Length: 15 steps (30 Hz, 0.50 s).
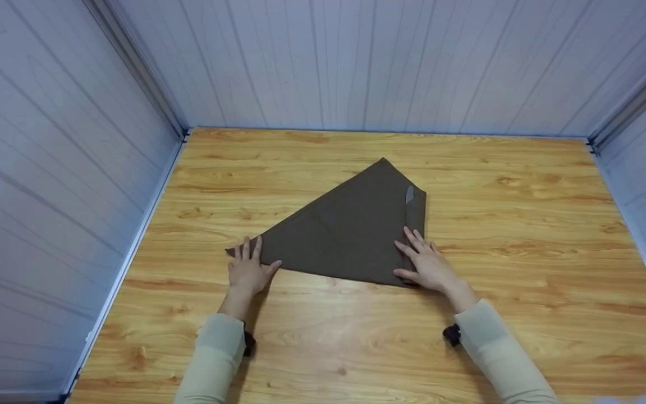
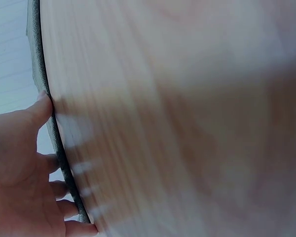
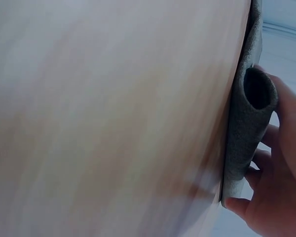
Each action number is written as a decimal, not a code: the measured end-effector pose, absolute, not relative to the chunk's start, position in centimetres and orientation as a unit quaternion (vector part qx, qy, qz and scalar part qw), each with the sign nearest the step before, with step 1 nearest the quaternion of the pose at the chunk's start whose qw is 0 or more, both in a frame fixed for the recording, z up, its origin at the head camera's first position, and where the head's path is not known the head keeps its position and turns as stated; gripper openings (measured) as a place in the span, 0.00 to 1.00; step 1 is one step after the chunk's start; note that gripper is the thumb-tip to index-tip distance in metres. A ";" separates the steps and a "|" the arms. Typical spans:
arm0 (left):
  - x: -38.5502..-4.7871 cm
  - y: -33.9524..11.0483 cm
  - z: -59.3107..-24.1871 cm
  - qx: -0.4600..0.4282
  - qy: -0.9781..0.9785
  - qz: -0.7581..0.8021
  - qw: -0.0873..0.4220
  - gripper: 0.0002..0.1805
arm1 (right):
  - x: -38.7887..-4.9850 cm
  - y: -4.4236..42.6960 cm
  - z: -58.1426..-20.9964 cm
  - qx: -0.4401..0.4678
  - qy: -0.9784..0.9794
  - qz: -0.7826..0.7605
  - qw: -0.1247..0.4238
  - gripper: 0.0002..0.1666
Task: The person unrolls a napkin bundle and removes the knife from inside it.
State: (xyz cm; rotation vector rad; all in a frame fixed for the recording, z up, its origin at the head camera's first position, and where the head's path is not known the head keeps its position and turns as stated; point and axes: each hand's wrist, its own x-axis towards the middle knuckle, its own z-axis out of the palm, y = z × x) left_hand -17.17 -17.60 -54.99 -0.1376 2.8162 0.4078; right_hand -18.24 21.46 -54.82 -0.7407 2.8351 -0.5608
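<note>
A dark brown cloth (image 1: 334,230) lies folded on the wooden table, pointed at its left end and at its top. Fingers spread, the left hand (image 1: 247,272) rests on the narrow left end, its thumb at the near edge. The right hand (image 1: 429,266) rests with spread fingers on the folded strip along the right side. A small grey patch (image 1: 409,194) shows near the top of that strip. In the right wrist view the cloth's edge (image 3: 241,133) forms a rounded, hollow fold beside the right hand (image 3: 281,168). The left hand (image 2: 19,168) touches the thin cloth edge (image 2: 64,163).
The wood-grain table (image 1: 334,336) is bounded by pale panels at the back (image 1: 345,67), left (image 1: 36,185) and right. Dark wrist devices sit by both light sleeves (image 1: 210,353). A pale blurred shape shows at the bottom right corner.
</note>
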 end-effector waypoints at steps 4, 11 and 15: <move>-17.1 -17.6 -55.0 -0.047 0.978 0.144 0.145 0.43 | -18.2 21.8 -54.8 -0.244 0.947 -0.193 0.080 0.39; -17.1 -17.6 -55.0 -0.048 0.977 0.149 0.144 0.43 | -18.1 22.2 -54.7 -0.236 0.946 -0.202 0.088 0.37; -17.0 -17.6 -54.8 -0.045 0.978 0.148 0.143 0.43 | -18.0 22.5 -54.6 -0.234 0.947 -0.204 0.081 0.36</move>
